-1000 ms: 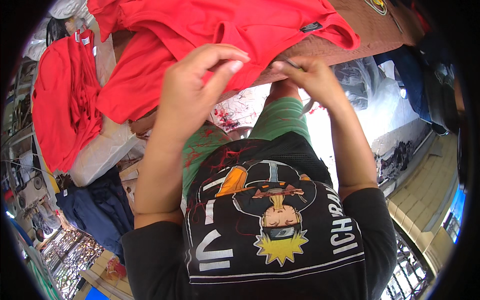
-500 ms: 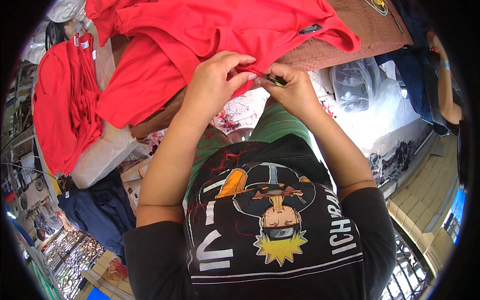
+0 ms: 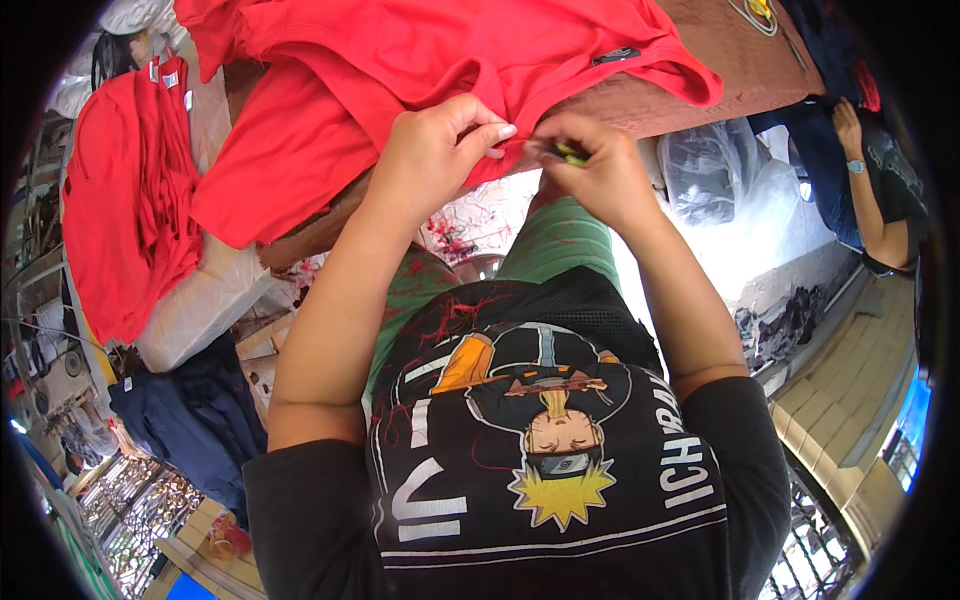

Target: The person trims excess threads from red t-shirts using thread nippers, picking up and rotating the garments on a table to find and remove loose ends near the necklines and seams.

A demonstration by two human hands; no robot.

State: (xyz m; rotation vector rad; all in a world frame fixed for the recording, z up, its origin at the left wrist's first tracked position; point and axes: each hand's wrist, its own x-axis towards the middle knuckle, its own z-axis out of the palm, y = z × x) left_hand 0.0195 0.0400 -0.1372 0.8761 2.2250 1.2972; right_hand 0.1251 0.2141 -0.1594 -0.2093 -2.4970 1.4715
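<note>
A red shirt (image 3: 330, 110) lies spread over the near edge of the brown-covered table, its dark neck label (image 3: 616, 57) facing up. My left hand (image 3: 435, 145) pinches the shirt's hanging edge between thumb and fingers. Just right of it, my right hand (image 3: 600, 165) is closed around small thread snips (image 3: 571, 153) with a yellow-green part showing. Motion blurs its fingertips, and the blades cannot be made out. Both hands are close together at the fabric, a small gap between them.
Beside the table at left, red garments (image 3: 130, 200) are stacked on a plastic-wrapped surface (image 3: 215, 300); dark blue clothing (image 3: 190, 420) lies below. A clear plastic bag (image 3: 700, 175) sits at right. Another person's arm (image 3: 868, 190) shows at far right. Red thread scraps (image 3: 450, 235) litter the floor.
My right hand has moved slightly right, away from my left, with the snips. The left fingers have shifted a little on the fabric. The other person's arm at far right has lowered.
</note>
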